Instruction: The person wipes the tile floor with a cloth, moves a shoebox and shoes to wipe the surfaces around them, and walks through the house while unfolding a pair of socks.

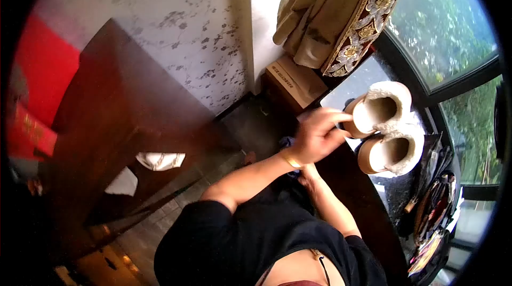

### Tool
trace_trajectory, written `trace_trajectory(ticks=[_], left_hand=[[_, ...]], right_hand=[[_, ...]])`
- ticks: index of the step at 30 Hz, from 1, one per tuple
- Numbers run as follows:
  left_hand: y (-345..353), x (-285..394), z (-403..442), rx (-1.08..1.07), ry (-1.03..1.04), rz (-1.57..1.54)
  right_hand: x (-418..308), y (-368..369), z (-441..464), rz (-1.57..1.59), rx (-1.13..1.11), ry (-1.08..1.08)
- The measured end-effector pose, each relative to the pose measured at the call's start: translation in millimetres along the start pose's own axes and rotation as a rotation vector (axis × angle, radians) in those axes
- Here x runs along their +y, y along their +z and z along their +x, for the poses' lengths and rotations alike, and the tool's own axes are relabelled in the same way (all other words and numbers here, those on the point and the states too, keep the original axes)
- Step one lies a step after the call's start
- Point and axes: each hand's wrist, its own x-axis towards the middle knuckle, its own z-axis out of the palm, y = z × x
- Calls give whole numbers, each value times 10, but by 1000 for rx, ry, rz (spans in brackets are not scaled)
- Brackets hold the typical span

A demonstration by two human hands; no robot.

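A pair of pale shoes (368,118) with fluffy lining stands side by side on the dark, glossy surface beneath the window. My left hand (318,137) reaches over to their near end, index finger and thumb apart. Its fingertips overlap the edge of the farther shoe; whether they touch it I cannot tell. Below the left wrist is my right hand (306,176), mostly covered, its fingers hidden. Beside it some dark blue cloth (288,141) shows in part, and whether the right hand holds it is unclear.
A cardboard box (297,83) sits under the hanging curtain (320,14). Dark pouches and other items (434,195) crowd the surface right of the shoes. At left stands a brown wooden table (114,88), with a white item (160,160) near it.
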Motion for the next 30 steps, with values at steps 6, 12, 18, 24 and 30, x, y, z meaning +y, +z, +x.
trace_trajectory(ticks=[6,12,18,24,30], left_hand=[[-773,-1671,-1433,517,-846,-120],[-692,-2406,-2058,452,-1201,-95],[-334,-3037,-1998,444,-1206,-216],[-367,-3568,-2189,553,-1205,-232],[-238,-4131,-2037,535,-1304,-385]], right_hand=[[-58,417,1367,33,428,13],[-338,356,3019,-372,918,-587],[-611,-426,4119,-705,1443,-543],[-879,-74,4340,-1310,1096,-357],[-1147,146,5170,-1769,548,-726]])
